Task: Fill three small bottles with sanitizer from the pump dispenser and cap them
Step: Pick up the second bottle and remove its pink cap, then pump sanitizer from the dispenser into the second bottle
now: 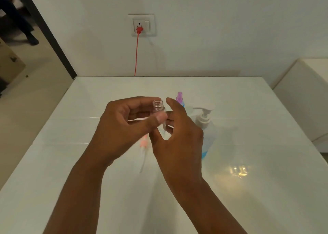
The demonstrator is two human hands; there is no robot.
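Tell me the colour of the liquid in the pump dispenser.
Blue, seen low in the pump dispenser, head view.

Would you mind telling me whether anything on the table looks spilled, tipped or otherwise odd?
No spill shows. The one oddity: a pink spray cap with its dip tube lies flat on the table, off its bottle, below the hands. The clear bottle they hold is uncapped.

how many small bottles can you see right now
2: a clear uncapped bottle held up in both hands, and a purple-capped bottle standing behind the right hand. A third may be hidden.
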